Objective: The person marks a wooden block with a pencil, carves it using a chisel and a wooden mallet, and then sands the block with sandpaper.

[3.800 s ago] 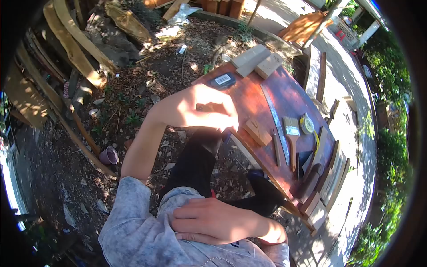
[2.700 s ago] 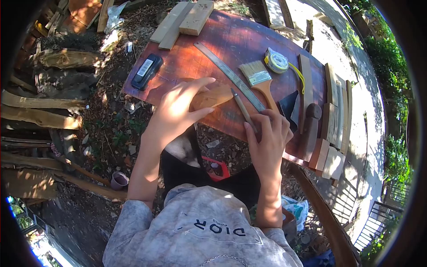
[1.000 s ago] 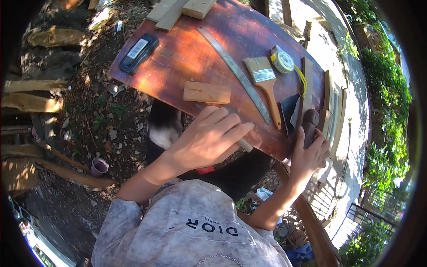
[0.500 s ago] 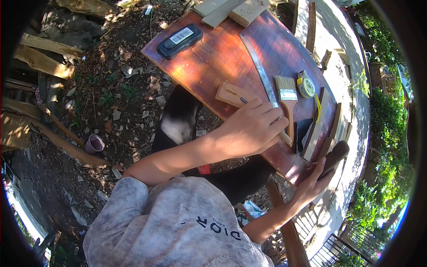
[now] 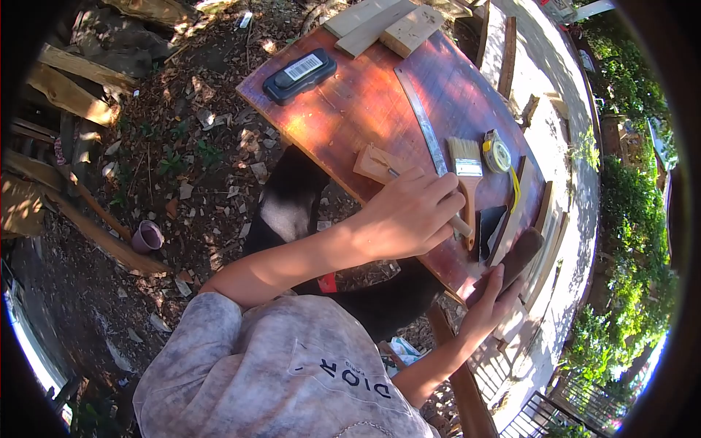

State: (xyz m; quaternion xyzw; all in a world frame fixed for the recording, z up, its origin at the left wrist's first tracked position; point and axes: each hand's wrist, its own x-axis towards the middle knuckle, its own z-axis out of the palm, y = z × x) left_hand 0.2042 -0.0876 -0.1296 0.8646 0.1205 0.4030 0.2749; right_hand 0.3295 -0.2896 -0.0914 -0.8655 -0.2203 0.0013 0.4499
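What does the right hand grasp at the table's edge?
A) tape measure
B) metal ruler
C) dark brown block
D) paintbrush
C: the right hand closes round the dark brown block; the left hand holds a pencil, and the tape measure lies apart.

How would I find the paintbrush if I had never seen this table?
Look at the reddish-brown table, then find the long metal ruler lying across it. The paintbrush lies beside the ruler's near end, between it and the round yellow tape measure; it alone has pale bristles and a wooden handle.
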